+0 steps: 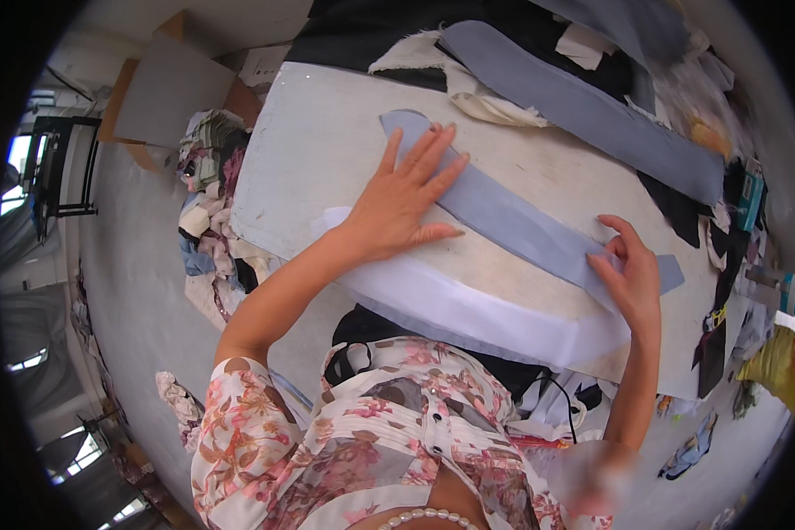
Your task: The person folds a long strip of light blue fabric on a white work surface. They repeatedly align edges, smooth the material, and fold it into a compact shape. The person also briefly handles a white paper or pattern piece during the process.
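A long blue-grey fabric piece (517,219) lies slantwise across the pale tabletop (318,132). My left hand (397,199) rests flat near its far left end, fingers spread over the cloth. At the other end, my right hand (634,281) is closed, thumb and curled fingers pinching the strip near its lower edge. Part of that end is hidden behind the hand. Nearer to me, a curved white, sheer-looking strip (468,309) runs along the table's front, passing under my left wrist.
Farther back lies a wider blue-grey fabric piece (583,110) on black cloth, beside frayed cream scraps (495,110). Fabric scraps (208,230) are heaped off the table's left side. A black scissors-like tool (711,353) sits at the right edge, near a teal box (750,201).
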